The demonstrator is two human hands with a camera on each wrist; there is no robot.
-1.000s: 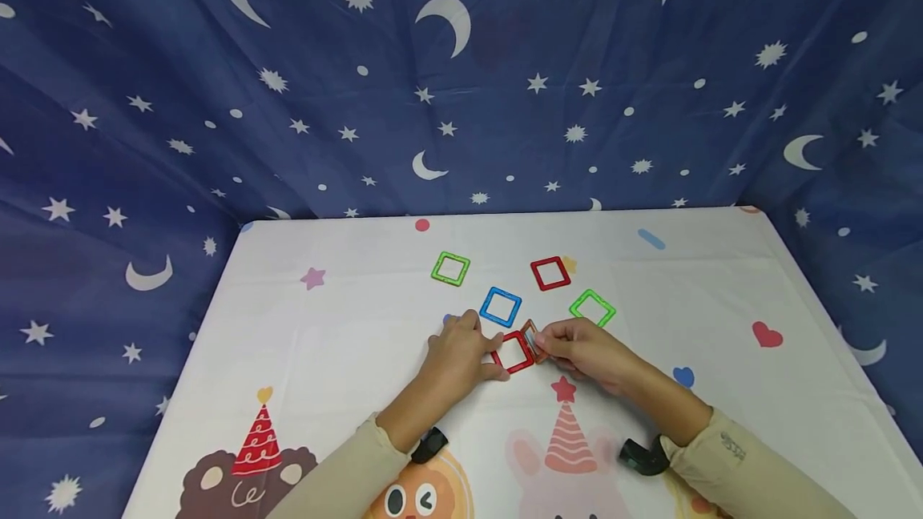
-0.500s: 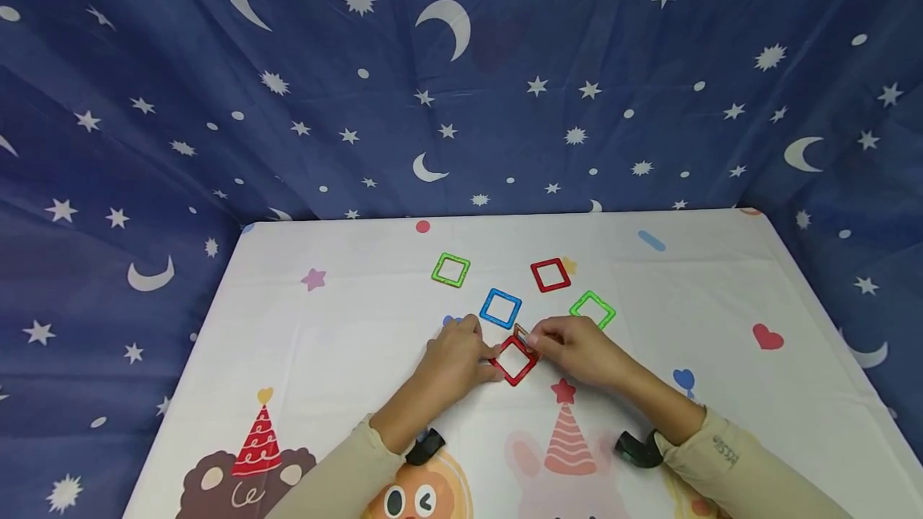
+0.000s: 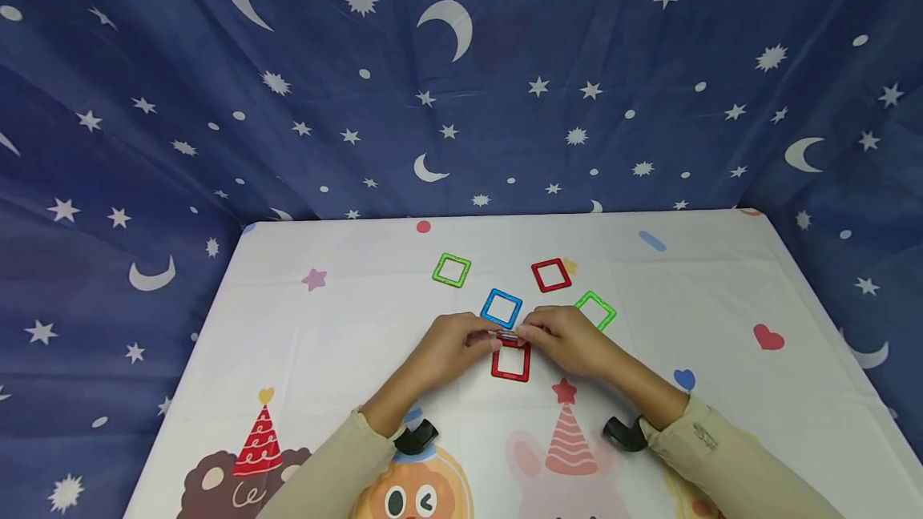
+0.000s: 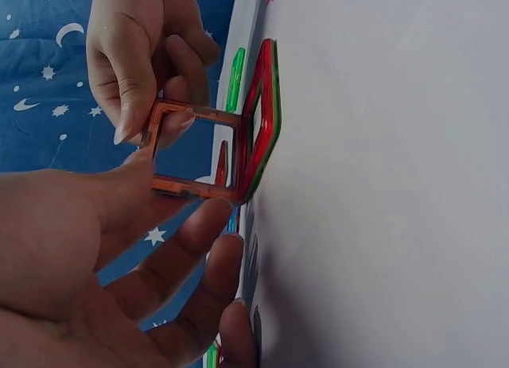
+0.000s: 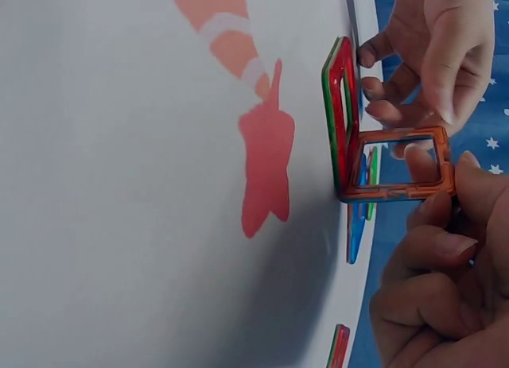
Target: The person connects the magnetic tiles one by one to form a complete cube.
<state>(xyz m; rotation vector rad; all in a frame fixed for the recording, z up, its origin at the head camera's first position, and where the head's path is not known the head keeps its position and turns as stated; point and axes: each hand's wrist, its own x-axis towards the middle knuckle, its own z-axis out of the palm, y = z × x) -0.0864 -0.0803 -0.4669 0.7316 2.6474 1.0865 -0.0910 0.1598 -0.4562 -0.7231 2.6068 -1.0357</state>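
Note:
An orange square magnetic tile frame [image 4: 183, 187] stands upright along the far edge of a red square tile [image 3: 510, 377], which lies flat before me. Green edging shows beneath the red tile in both wrist views. My left hand [image 3: 443, 351] pinches the orange tile at its left side, thumb on the near face. At the opposite side my right hand [image 3: 573, 339] pinches it between thumb and fingers. From the right wrist, the orange tile [image 5: 398, 133] meets the red tile [image 5: 347, 106] at about a right angle.
Just behind the hands lies a blue square tile [image 3: 508, 294]. Farther back are a green tile [image 3: 457, 258] on the left and a red tile [image 3: 557, 287] on the right. Another green tile [image 3: 603, 302] lies beside my right hand. A starry blue curtain [image 3: 505, 142] hangs behind the white table.
The orange tile has swung from the red tile's right side to its far side as the red tile turned. My left hand has moved from the red tile to the orange one.

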